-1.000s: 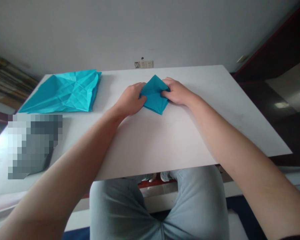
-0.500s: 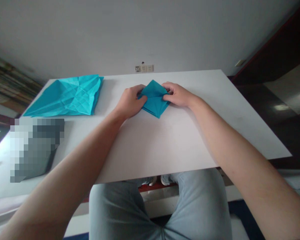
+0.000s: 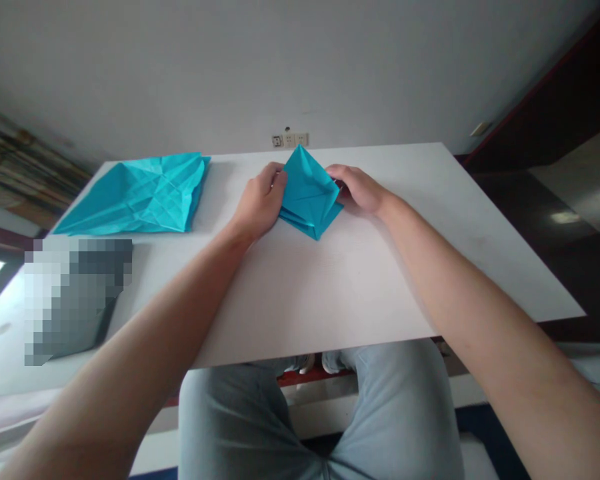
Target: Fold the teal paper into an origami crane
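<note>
A folded piece of blue origami paper [image 3: 307,190], diamond-shaped with several layers, is held over the far middle of the table. My left hand [image 3: 264,200] grips its left edge, thumb up against the side and fingers closed. At the right corner is my right hand [image 3: 357,190], its fingers curled at and partly behind the paper; the thumb is mostly hidden there. The top layer's upper tip points toward the wall, and the lower layers stand slightly apart at the near corner.
A larger creased sheet of blue paper [image 3: 145,193] lies at the table's far left. Nearer on the left is a blurred-out grey object [image 3: 80,300]. The white table [image 3: 290,300] ends close to the wall, which has sockets [image 3: 290,140]. My legs are below the near edge.
The paper's upper flap has lifted and opened out, its tip now higher. Both thumbs have left the front middle of the paper and moved to its sides.
</note>
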A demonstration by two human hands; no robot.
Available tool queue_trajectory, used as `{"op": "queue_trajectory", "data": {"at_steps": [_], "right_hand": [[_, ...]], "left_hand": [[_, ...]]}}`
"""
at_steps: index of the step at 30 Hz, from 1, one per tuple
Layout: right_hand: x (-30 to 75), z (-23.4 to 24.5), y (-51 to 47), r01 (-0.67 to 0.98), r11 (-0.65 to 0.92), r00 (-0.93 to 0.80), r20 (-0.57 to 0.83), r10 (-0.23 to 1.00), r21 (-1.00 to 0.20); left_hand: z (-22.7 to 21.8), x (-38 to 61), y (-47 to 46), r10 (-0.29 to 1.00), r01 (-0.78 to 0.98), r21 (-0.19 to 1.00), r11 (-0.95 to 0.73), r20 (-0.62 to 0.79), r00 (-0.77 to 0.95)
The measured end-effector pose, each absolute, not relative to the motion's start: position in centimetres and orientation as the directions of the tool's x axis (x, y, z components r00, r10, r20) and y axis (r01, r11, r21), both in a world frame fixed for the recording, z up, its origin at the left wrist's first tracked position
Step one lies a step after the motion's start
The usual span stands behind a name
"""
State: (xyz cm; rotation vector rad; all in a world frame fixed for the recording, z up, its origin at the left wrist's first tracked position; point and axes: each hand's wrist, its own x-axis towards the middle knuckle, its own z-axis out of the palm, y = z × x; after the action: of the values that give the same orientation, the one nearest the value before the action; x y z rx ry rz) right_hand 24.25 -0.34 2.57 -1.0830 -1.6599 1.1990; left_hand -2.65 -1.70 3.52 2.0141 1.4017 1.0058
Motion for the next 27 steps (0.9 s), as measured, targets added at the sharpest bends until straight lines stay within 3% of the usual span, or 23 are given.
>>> {"op": "queue_trajectory", "data": {"at_steps": [3,7,12,17,22,27], "right_hand": [[24.5,2.1,0.3,0.297,0.243,-0.294,0.153,0.943,-0.924],[25.2,2.0,0.8,0.511,0.322,-0.279,0.201,0.939,-0.797],[25.1,2.3,0.6,0.562,0.341,-0.237,0.248,0.939,-0.754],[24.5,2.5,0.1,0.463,0.326,-0.310,0.194,0.931,-0.824],[24.2,3.0,-0.4,0.251,0.226,-0.309,0.144,0.940,-0.941],[24.4,2.8,-0.1,0.209,0.208,-0.293,0.142,0.946,-0.956]], "left_hand": [[3.4,-2.6,-1.8,0.944,0.576,0.748,-0.331,0.264,0.200],[3.7,-2.5,-2.3,0.930,0.651,0.664,-0.368,0.280,0.240],[4.0,-2.3,-2.6,0.922,0.719,0.578,-0.387,0.246,0.298],[3.9,-2.2,-2.8,0.916,0.698,0.593,-0.402,0.270,0.298],[3.2,-2.6,-2.0,0.943,0.608,0.720,-0.333,0.266,0.201],[1.8,-3.3,0.0,0.947,0.527,0.787,-0.321,0.261,0.187]]}}
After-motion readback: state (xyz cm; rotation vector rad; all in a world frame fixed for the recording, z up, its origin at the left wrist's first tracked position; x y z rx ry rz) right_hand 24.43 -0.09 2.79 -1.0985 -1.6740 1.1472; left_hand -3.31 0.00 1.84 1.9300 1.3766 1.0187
